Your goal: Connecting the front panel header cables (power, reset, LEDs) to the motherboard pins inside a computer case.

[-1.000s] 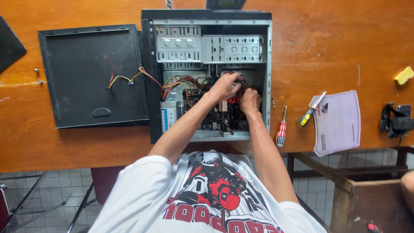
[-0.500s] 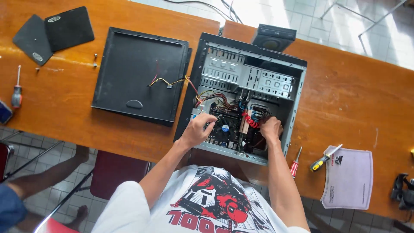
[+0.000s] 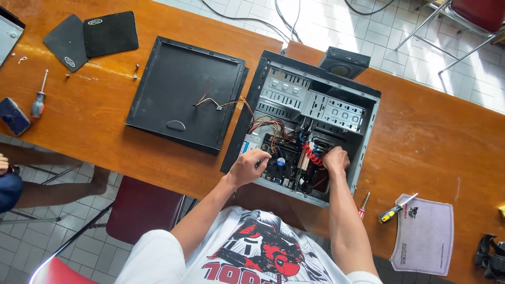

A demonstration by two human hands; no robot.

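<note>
- The open computer case (image 3: 310, 126) is laid on its side on the wooden counter (image 3: 431, 137), so that the inside is reached from above; it lies in the middle, at the near edge.
- The left hand (image 3: 247, 167) is placed at the near left part of the case, over the board with the fan (image 3: 281, 162). Its fingers are curled, as if something small is gripped (what it is cannot be told).
- The right hand (image 3: 335, 159) is put deeper, at the right side, just beside the red cables (image 3: 311, 153). Its fingers are bent down into the case and partly hidden, so a grasp cannot be confirmed.
- The black side panel (image 3: 187, 92) is set flat to the left of the case, touching it, probably to keep it out of the way; loose coloured wires (image 3: 221, 103) are spread over it.
- Two dark mouse pads (image 3: 92, 38), each with a small oval label, are seen at the far left.
- A grey mat (image 3: 423, 234) with a small dark mark is laid at the near right, and a yellow-black screwdriver (image 3: 395, 209) rests on its edge.
- A red-handled screwdriver (image 3: 362, 206) is kept near the right arm.
</note>
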